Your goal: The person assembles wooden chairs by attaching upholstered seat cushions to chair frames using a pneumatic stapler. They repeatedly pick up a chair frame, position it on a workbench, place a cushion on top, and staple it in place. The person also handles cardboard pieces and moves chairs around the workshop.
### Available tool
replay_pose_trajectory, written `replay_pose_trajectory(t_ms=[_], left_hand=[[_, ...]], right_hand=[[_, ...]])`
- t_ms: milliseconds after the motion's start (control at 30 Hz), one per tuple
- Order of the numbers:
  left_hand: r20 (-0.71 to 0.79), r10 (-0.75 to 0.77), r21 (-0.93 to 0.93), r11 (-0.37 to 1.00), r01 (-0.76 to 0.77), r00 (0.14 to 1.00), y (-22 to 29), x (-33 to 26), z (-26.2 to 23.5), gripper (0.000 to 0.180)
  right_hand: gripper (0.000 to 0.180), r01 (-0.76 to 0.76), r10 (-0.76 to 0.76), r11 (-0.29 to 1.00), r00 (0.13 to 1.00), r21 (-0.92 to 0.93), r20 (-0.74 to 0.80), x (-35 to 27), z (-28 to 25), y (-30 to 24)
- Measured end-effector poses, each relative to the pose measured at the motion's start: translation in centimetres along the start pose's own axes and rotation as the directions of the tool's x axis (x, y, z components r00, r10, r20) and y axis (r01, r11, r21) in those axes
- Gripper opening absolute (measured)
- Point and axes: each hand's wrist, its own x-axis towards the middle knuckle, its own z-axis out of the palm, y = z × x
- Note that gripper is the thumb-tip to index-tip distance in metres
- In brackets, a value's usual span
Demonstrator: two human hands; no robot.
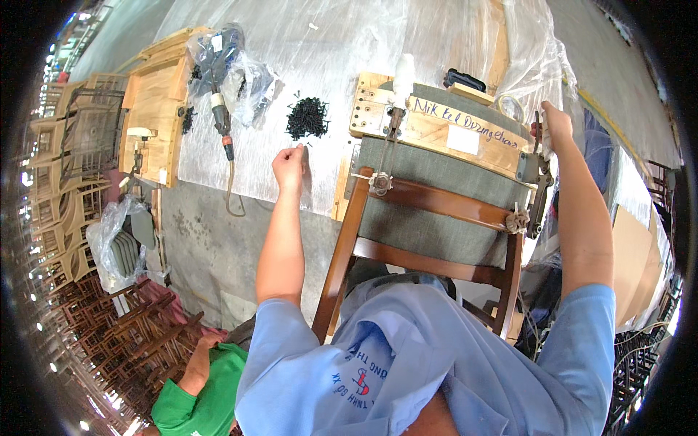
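A brown wooden chair frame [436,200] sits in front of me, its back toward my body, against a grey fabric-covered panel [422,161]. A wooden jig board [454,129] with handwriting on it spans the panel. On its left side stands a toggle clamp [392,123] with an upright white-wrapped handle. My right hand [558,129] is closed around the handle of the dark metal toggle clamp [536,174] at the right. Just below a pile of black screws [307,118], my left hand [289,171] has its fingers pinched together; what is in them is too small to make out.
A corded power screwdriver [221,120] lies left of the screws, beside clear plastic bags [251,87]. Farther left is another wooden jig [154,112]. A person in a green shirt [203,392] is at lower left, near stacked chair frames [94,320]. Plastic sheeting covers the worktable [291,43].
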Motion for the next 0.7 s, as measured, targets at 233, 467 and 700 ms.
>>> replay_pose_trajectory(t_ms=[233, 467, 700], left_hand=[[-0.130, 0.416, 0.623, 0.741, -0.252, 0.900, -3.9, 4.2, 3.6, 0.030], [0.396, -0.108, -0.399, 0.874, 0.276, 0.912, 0.6, 3.2, -0.2, 0.013], [0.376, -0.031, -0.518, 0.821, 0.238, 0.926, 12.0, -18.0, 1.6, 0.017]], right_hand=[[0.047, 0.438, -0.401, 0.487, 0.881, -0.756, 0.252, 3.8, 0.4, 1.7], [0.063, 0.580, -0.580, 0.719, 0.804, -0.382, 0.129, -1.7, -6.5, 8.3], [0.060, 0.214, -0.245, 0.876, 0.969, -0.432, -0.016, -11.0, -8.1, 29.0]])
